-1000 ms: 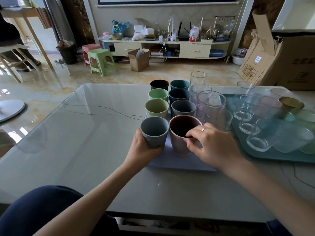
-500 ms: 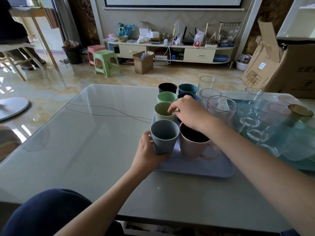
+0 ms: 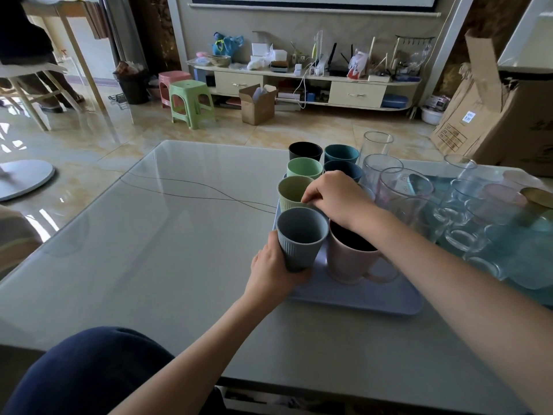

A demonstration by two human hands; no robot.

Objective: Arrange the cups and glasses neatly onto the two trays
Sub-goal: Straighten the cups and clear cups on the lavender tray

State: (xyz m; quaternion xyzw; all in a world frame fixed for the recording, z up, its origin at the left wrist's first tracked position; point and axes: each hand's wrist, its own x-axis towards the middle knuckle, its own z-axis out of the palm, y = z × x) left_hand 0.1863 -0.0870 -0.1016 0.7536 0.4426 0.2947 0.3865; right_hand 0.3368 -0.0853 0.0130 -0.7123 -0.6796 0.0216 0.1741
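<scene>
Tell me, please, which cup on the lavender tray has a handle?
The pink mug, nearest the camera beside the grey-blue ribbed cup; the other cups show no handle.

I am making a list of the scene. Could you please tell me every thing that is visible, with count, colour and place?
ribbed cups: six visible, grey-blue, olive, green, black, teal, navy; two rows on lilac tray
pink mug: one, near end of lilac tray
lilac tray: one, on table
clear glasses: several, count unclear; between the trays and on teal tray
teal tray: one, table's right
table: one, grey
stools: two, green, pink; floor
left hand: grips grey-blue cup
right hand: curled at olive cup's rim
</scene>
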